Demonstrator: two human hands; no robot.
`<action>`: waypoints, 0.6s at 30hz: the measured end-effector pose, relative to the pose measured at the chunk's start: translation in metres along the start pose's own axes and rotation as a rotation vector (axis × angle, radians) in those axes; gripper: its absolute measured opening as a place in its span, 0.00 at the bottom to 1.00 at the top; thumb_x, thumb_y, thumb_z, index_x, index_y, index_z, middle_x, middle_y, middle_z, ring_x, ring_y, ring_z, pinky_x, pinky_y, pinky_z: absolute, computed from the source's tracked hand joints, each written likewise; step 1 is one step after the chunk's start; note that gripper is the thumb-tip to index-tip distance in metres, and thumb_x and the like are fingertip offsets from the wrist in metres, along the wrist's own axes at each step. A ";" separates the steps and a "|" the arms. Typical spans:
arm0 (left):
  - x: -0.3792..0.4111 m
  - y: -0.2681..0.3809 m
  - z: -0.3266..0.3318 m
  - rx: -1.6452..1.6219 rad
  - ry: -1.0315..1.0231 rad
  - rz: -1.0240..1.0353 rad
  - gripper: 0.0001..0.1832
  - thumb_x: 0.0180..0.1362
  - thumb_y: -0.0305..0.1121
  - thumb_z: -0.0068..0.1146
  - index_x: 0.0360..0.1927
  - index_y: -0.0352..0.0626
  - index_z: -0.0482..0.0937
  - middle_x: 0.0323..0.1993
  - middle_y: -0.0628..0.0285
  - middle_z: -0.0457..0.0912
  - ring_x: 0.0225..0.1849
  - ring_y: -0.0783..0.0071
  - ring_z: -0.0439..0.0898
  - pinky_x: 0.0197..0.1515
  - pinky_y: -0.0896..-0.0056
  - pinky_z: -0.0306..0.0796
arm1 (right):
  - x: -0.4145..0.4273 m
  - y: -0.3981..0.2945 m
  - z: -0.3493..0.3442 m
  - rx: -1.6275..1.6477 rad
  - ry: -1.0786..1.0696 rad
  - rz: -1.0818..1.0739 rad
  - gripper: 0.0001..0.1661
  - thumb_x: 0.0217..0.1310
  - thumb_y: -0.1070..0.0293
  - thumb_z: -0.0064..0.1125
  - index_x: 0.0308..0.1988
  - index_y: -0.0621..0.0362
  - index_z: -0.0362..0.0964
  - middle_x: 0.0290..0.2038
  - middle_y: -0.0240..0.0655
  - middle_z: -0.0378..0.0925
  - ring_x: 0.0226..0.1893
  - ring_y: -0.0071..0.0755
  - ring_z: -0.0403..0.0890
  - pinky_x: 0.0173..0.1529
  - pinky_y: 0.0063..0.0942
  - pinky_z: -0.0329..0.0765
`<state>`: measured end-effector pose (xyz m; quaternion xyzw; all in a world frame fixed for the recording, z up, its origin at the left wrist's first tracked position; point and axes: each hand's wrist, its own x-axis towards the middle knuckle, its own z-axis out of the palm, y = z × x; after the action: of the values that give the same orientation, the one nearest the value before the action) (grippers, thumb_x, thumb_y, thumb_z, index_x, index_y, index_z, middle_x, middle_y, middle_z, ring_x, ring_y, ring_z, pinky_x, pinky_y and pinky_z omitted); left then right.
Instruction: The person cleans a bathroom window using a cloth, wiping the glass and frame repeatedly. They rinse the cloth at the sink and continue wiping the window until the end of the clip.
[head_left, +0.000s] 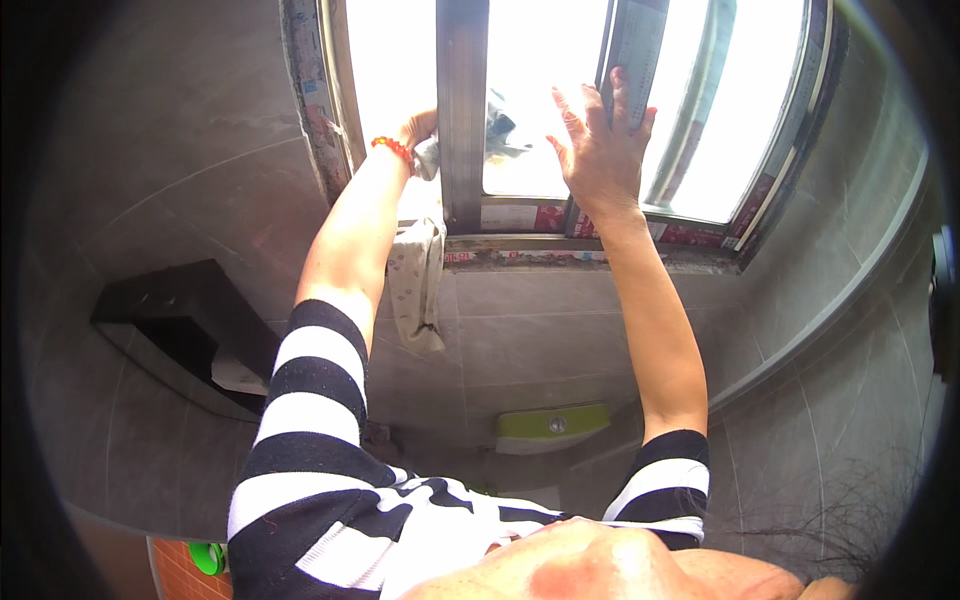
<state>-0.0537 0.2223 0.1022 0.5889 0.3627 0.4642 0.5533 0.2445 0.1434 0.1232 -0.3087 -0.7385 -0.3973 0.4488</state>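
Observation:
Through the opening at the left of a sliding window, my left hand (420, 129) reaches around the upright metal edge of the sash (461, 120). Its fingers are partly hidden behind that edge. A grey cloth (426, 159) is bunched at this hand, and a blurred greyish part of it shows through the window glass (532, 169). My right hand (606, 161) is spread, its fingers apart, over the pane and the middle upright frame (637, 64). Nothing is held in it. Below my left forearm a pale patterned cloth (417, 285) hangs over the sill.
A dark box-like wall fixture (187, 300) juts out at the left, with white paper in it. Below the window stands a toilet cistern with a green lid (553, 421). Grey tiled wall (525, 330) surrounds the window. A bright green round object (206, 559) lies at lower left.

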 end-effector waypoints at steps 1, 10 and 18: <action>0.002 0.012 0.005 0.263 0.019 0.051 0.15 0.63 0.32 0.48 0.51 0.38 0.76 0.45 0.55 0.80 0.49 0.72 0.77 0.50 0.77 0.74 | 0.000 0.001 -0.001 0.001 -0.010 -0.004 0.32 0.54 0.52 0.61 0.59 0.36 0.64 0.57 0.29 0.60 0.68 0.44 0.49 0.61 0.73 0.46; -0.008 0.133 0.051 -0.251 -0.466 0.562 0.18 0.65 0.37 0.43 0.54 0.36 0.70 0.46 0.57 0.78 0.45 0.75 0.78 0.46 0.79 0.75 | -0.003 0.001 -0.002 -0.091 -0.064 -0.011 0.33 0.55 0.51 0.59 0.61 0.36 0.62 0.60 0.33 0.58 0.69 0.47 0.46 0.63 0.70 0.46; -0.006 0.087 0.064 -0.817 -0.585 0.379 0.23 0.66 0.42 0.40 0.57 0.36 0.66 0.49 0.53 0.76 0.44 0.73 0.80 0.43 0.76 0.78 | -0.002 0.001 0.000 -0.091 -0.070 -0.001 0.33 0.54 0.52 0.60 0.60 0.37 0.63 0.59 0.33 0.58 0.69 0.47 0.46 0.62 0.70 0.47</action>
<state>-0.0024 0.1853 0.1899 0.4853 -0.1294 0.4758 0.7221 0.2463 0.1433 0.1215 -0.3421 -0.7350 -0.4196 0.4082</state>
